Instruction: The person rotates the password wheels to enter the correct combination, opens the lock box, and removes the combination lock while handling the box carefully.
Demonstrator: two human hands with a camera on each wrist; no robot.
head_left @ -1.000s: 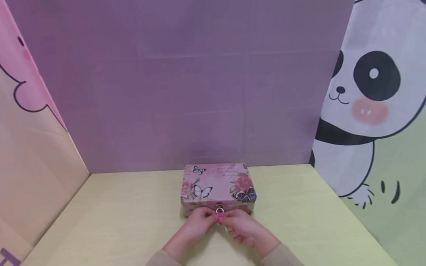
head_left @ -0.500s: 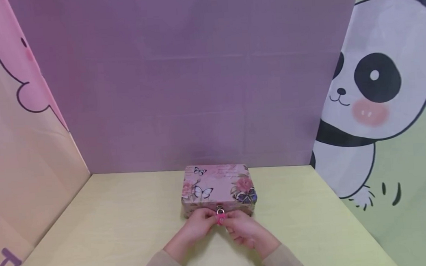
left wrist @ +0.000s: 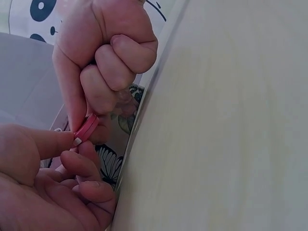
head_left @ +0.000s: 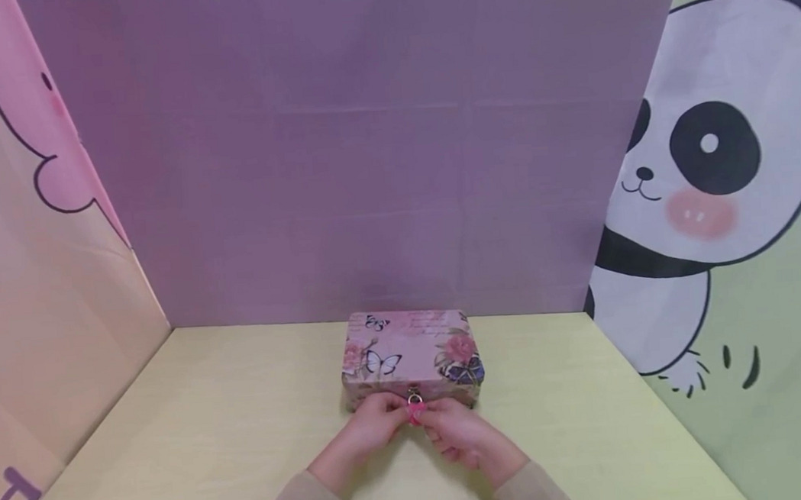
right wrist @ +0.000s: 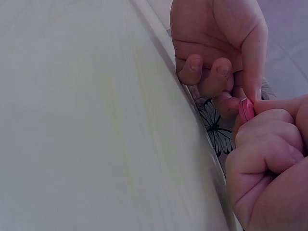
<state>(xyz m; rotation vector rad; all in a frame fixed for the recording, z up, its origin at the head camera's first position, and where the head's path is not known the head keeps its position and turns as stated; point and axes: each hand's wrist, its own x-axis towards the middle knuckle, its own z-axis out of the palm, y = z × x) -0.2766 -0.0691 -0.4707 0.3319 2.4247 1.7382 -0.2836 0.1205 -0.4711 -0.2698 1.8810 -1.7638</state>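
Note:
A small pink padlock point(head_left: 416, 412) with a silver shackle hangs at the front clasp of a pink tin box point(head_left: 406, 349) printed with butterflies and flowers. My left hand point(head_left: 375, 422) pinches the padlock from the left between thumb and forefinger, its other fingers loosely bent. From the right, my right hand point(head_left: 465, 429) pinches the padlock too, with the remaining fingers folded into the palm. In the left wrist view, a small whitish bit shows at the edge of the padlock point(left wrist: 86, 129). Fingers of both hands cover most of the padlock point(right wrist: 246, 110) in the right wrist view.
The box stands on a pale wooden table point(head_left: 245, 412), near its back edge. Behind it rises a purple backdrop point(head_left: 366, 145). A panda-printed panel point(head_left: 750, 221) borders the right side, and a peach panel point(head_left: 54, 325) with a pink cartoon borders the left.
The head view has shifted very slightly, so everything sits a little lower in it. Both hands keep their pinch on the padlock, and the box stays in place.

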